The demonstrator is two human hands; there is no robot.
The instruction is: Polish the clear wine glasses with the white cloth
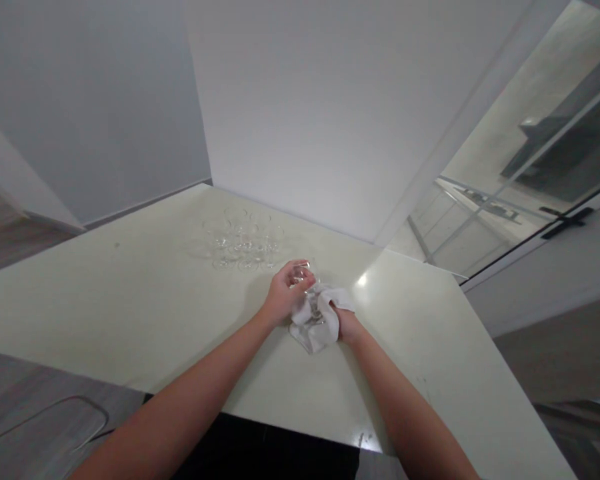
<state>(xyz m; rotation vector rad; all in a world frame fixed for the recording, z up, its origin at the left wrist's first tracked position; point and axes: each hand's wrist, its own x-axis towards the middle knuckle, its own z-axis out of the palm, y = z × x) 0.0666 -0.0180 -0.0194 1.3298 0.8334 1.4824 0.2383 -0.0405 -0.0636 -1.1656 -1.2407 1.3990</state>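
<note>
My left hand (284, 293) is closed round a clear drinking glass (305, 273), held just above the pale table (130, 293). My right hand (344, 321) grips a white cloth (319, 321) that wraps the lower part of the same glass. The two hands touch over the middle of the table. Much of the glass is hidden by the cloth and my fingers.
Several clear glasses (243, 239) stand grouped at the far side of the table, near the white wall. A glass partition with a black handle (565, 223) is to the right. The near table edge meets a dark strip by my body.
</note>
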